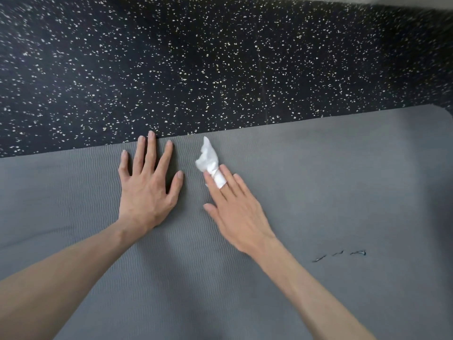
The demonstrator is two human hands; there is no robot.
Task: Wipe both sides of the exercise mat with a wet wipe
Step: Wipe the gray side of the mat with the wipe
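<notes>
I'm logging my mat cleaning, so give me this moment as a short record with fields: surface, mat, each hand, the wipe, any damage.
surface: black speckled floor
mat: grey ribbed exercise mat, lying flat, far edge and one rounded corner in view
left hand: flat on the mat, fingers spread, empty
right hand: fingers extended over the mat, wipe threaded between them
wipe: white wet wipe, crumpled, sticking out past the fingertips
damage: three small tears in the mat, right of the right forearm
</notes>
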